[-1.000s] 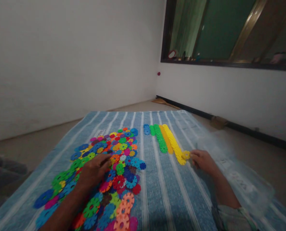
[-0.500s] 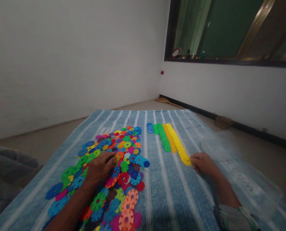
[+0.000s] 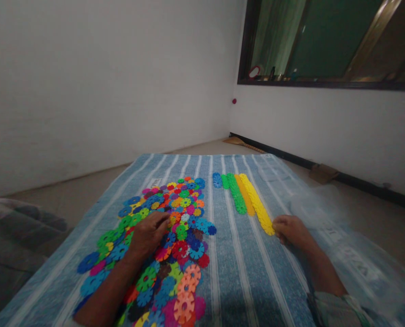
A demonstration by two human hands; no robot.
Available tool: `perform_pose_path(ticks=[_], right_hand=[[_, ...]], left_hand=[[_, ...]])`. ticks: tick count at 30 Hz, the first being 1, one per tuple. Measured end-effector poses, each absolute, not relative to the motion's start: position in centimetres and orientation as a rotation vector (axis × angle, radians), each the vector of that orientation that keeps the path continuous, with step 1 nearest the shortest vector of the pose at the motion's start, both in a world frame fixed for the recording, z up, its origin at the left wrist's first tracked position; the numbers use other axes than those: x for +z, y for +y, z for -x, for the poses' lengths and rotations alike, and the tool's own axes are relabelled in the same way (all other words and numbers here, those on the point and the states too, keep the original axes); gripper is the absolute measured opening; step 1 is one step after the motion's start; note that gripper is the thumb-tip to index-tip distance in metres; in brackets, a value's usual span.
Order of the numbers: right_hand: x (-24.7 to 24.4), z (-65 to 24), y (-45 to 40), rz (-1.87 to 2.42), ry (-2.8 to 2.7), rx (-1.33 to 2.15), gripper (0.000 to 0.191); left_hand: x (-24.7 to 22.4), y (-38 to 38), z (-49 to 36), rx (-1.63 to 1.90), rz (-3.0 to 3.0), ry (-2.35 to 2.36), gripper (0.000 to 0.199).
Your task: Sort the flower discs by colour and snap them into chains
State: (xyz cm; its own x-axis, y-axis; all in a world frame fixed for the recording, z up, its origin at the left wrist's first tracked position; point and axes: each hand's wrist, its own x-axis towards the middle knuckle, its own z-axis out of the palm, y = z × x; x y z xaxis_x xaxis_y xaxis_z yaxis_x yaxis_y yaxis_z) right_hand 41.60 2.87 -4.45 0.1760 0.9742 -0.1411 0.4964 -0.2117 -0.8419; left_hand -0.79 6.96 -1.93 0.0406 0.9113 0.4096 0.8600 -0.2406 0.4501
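Observation:
My left hand rests low over the pile of colourful notched plastic discs, fingers bent and pressed together. Whatever they pinch, if anything, is hidden. My right hand is closed at the near end of a long row of overlapping yellow notched discs, its fingertips on the last disc's edge. Left of that row lie an orange row, a long green row, a short green row and a short blue row.
Beneath everything is a blue cloth with white stripes. Clear plastic boxes stand along the right side, beside my right forearm. Grey fabric shows at the left edge. A broom lies on the floor beyond the table.
The whole scene sits slightly further right in view, as the camera has turned a little left. Both hands stay at nearly the same places over the discs.

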Motion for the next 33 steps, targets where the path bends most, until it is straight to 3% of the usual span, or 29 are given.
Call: perform_pose_path(ticks=[11,18,24,33], right_hand=[[-3.5,-38.7,2.7,1.774,-1.472,0.669,0.030],[-3.5,-29.2,0.8,1.484,-1.546,1.067,0.031],[-5.0,-26.5,-0.3,1.313,-1.409,1.437,0.040],[-3.7,-27.3,0.0,1.333,-1.488,1.411,0.036]], left_hand=[[-1.5,5.5,-0.5,1.099,-1.971,1.750,0.026],[-0.7,2.7,-4.5,1.014,-1.882,1.496,0.016],[-1.4,0.4,-7.3,0.917,-1.957,1.290,0.017],[-3.2,0.5,-7.6,0.882,-2.023,1.200,0.019]])
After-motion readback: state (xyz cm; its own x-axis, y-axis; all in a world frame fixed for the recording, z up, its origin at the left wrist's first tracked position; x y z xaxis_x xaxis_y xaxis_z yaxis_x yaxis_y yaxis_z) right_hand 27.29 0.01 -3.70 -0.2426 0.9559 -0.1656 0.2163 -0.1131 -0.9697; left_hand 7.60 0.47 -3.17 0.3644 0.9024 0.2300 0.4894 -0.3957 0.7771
